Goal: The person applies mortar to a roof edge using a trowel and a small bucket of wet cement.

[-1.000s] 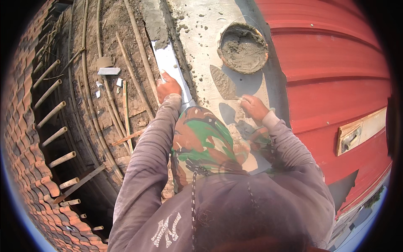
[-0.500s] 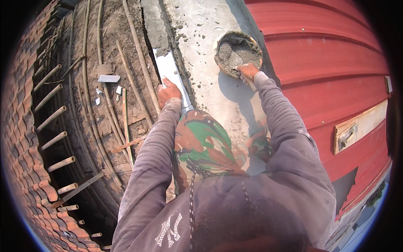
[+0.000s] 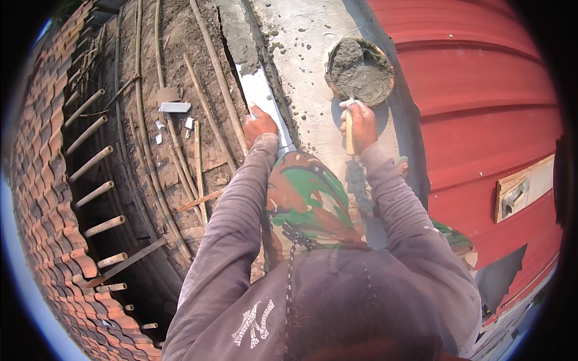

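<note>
My right hand [image 3: 362, 126] is closed round the pale wooden handle [image 3: 350, 133] of a trowel, at the near rim of a round bucket [image 3: 392, 84]. The bucket holds wet grey mortar [image 3: 367, 75], heaped at its far left side; the trowel's blade is mostly hidden there. To the left, my left hand [image 3: 260, 124] grips the left edge of a long white strip [image 3: 266, 90] with its fingers curled. Grey mortar [image 3: 238, 36] covers the strip's far part, while the near part is bare and runs back to my camouflage-clad knee.
Pale concrete [image 3: 307, 36] with mortar crumbs lies under the bucket. Red metal roofing [image 3: 475, 78] slopes at right, with a wooden board [image 3: 512, 192] on it. At left are bamboo poles [image 3: 138, 78] over brown earth-like boards, a white block [image 3: 174, 107] and clay roof tiles [image 3: 42, 198].
My right hand has drawn back toward me from over the mortar, so the trowel handle now shows. The mortar's surface has changed shape. My left hand stays on the strip; the view shifted slightly.
</note>
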Motion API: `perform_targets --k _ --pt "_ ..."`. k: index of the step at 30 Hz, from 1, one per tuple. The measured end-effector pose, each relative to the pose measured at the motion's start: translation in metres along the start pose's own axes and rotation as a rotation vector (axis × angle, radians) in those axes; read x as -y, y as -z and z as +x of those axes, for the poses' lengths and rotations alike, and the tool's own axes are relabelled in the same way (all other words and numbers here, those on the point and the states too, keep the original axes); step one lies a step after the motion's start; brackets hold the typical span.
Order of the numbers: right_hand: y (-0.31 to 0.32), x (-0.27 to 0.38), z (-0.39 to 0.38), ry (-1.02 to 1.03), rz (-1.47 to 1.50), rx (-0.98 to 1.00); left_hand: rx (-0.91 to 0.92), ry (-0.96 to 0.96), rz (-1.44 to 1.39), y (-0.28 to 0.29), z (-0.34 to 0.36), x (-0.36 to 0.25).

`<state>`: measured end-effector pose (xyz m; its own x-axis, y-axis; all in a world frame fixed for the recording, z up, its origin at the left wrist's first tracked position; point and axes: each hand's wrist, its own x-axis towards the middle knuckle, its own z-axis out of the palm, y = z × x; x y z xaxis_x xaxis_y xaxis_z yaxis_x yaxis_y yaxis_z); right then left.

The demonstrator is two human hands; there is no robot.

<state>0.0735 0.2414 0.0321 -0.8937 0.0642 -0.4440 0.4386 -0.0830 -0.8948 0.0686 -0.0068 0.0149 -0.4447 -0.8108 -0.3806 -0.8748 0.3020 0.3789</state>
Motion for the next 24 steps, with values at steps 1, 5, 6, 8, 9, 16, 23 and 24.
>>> perform_targets --k 1,5,6,8,9,16,23,24 --pt "-0.018 -0.004 -0.002 0.093 -0.099 -0.043 -0.008 -0.004 0.001 -0.002 0.001 0.0" --pt "-0.081 -0.044 0.014 0.391 -0.629 -0.108 0.021 -0.015 -0.036 0.001 -0.002 -0.003" --pt "-0.095 -0.043 0.017 0.367 -0.629 0.003 0.036 -0.015 -0.035 0.002 -0.002 -0.005" --pt "-0.103 -0.038 0.016 0.335 -0.608 0.109 0.016 -0.016 -0.063 -0.002 0.001 -0.005" --pt "-0.104 -0.028 0.006 0.322 -0.592 0.114 0.009 -0.018 -0.066 -0.003 0.0 -0.001" --pt "-0.032 -0.076 0.015 -0.416 0.071 0.249 -0.008 -0.008 -0.008 -0.006 0.004 0.002" --pt "-0.061 -0.119 0.043 -0.81 0.345 0.607 0.018 0.002 -0.009 -0.01 0.008 0.003" --pt "-0.073 -0.106 0.05 -0.805 0.356 0.618 0.012 0.01 -0.007 -0.009 0.008 0.003"
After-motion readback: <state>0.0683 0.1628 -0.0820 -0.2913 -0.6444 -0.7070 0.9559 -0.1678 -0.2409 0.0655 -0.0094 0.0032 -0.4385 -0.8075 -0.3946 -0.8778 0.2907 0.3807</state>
